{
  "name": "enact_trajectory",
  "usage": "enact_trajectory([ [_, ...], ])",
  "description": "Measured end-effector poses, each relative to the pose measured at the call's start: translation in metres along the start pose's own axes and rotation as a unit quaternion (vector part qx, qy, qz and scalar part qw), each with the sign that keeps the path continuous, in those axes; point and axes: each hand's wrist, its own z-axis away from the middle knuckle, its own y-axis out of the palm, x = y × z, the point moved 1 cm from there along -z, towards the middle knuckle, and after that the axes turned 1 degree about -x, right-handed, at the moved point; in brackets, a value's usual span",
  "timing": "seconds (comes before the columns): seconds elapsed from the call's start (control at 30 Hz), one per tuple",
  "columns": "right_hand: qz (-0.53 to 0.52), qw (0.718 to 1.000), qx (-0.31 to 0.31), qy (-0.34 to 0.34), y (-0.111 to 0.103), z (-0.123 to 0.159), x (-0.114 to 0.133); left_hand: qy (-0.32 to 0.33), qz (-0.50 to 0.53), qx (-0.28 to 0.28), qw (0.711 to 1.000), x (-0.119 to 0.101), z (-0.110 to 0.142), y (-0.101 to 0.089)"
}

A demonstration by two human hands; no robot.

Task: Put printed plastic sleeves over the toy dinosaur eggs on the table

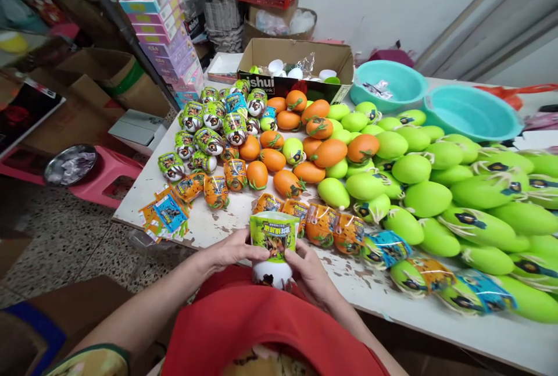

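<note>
Close to my body, at the table's front edge, a white toy egg (272, 273) with dark patches is held upright between both hands. Around its upper part sits a green printed sleeve (274, 236) whose top rim stands above the egg. My left hand (239, 253) grips it from the left, thumb on the sleeve's front. From the right, my right hand (307, 265) holds it the same way, thumb pressed to the sleeve. The fingers behind the egg are partly hidden. Just beyond lies a row of orange eggs (320, 225) in printed sleeves.
Loose printed sleeves (170, 213) lie at the table's left corner. White sleeved eggs (213, 114), orange eggs (272, 160) and green eggs (427, 199) crowd the table. Behind them stand a cardboard box (300, 50) and two turquoise basins (473, 114). A metal bowl (72, 164) rests on a pink stool (102, 175).
</note>
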Motion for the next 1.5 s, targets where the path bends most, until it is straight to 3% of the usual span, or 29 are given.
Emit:
enact_trajectory([
  [0.2, -0.002, 1.000, -0.004, 0.023, 0.002, 0.006, -0.022, -0.024, 0.024, -0.005, 0.999, 0.016, 0.014, -0.003],
  [0.5, -0.014, 1.000, -0.011, 0.012, 0.014, 0.001, -0.014, -0.021, 0.031, -0.008, 0.999, 0.017, 0.011, -0.013],
  [0.67, -0.017, 1.000, 0.000, 0.019, 0.014, 0.008, -0.022, -0.033, 0.063, 0.007, 0.997, 0.020, 0.021, -0.005],
  [0.83, 0.057, 0.998, 0.019, -0.011, 0.017, 0.015, -0.021, -0.029, 0.076, 0.004, 0.997, 0.019, 0.033, -0.004],
  [1.07, 0.143, 0.988, -0.055, -0.009, 0.017, 0.020, -0.028, -0.027, 0.080, 0.031, 0.996, 0.027, 0.036, -0.012],
  [1.5, 0.162, 0.987, -0.010, -0.009, 0.012, 0.008, -0.041, -0.007, 0.105, 0.009, 0.994, 0.034, 0.044, -0.004],
])
